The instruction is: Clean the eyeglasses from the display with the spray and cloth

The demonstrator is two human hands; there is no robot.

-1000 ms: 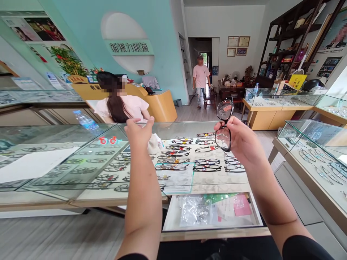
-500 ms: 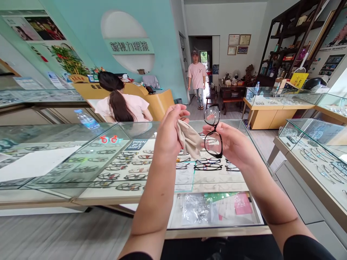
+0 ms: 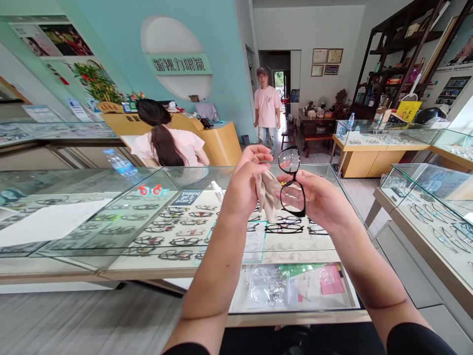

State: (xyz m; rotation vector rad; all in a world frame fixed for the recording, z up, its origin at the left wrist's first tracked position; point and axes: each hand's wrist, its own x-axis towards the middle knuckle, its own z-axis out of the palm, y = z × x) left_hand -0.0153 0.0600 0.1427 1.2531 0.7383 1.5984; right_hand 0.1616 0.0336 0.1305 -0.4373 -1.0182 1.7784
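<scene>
Slip and scratch risk over the counter

Gripping black glasses [image 3: 291, 183] on end with right hand [image 3: 320, 199], fingers closed on the rim near the bridge, above glass counter [image 3: 185, 173]. Clutching beige cloth [image 3: 266, 196] in left hand [image 3: 242, 190], fingers clenched, bunched against lower lens. Could twist or spring free if pressed too hard from cloth side against so narrow a pinch; would land on glass top. Could scratch with grit in cloth

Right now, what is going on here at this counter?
A person stands at a glass counter full of frames. The right hand holds black glasses upright; the left hand holds a beige cloth beside them. Beyond the counter one person sits with back turned, another stands by the doorway.
</scene>
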